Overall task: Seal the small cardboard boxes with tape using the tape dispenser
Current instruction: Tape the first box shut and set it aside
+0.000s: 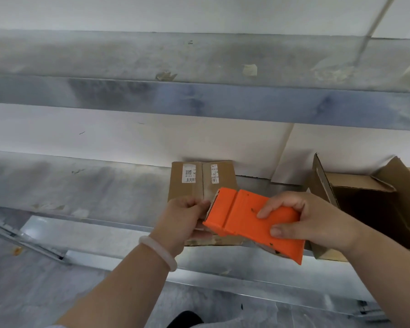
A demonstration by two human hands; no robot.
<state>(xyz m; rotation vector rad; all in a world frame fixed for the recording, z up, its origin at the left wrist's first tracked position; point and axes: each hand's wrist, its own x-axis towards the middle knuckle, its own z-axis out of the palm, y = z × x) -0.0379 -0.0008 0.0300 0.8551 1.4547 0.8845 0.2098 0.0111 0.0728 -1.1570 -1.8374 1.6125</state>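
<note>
A small brown cardboard box (194,178) lies on the metal shelf (92,183), its two top flaps closed with white labels on them. My right hand (317,221) grips an orange tape dispenser (246,221), held over the near half of the box. My left hand (182,218), with a pale bangle at the wrist, has its fingers curled at the dispenser's front end, pinching at the tape there. The tape itself is hardly visible. The near edge of the box is hidden under both hands and the dispenser.
A larger open cardboard box (369,209) with raised flaps stands on the shelf to the right. A second metal shelf (199,100) runs overhead, with a white wall behind. The shelf's front rail (246,278) crosses below my wrists.
</note>
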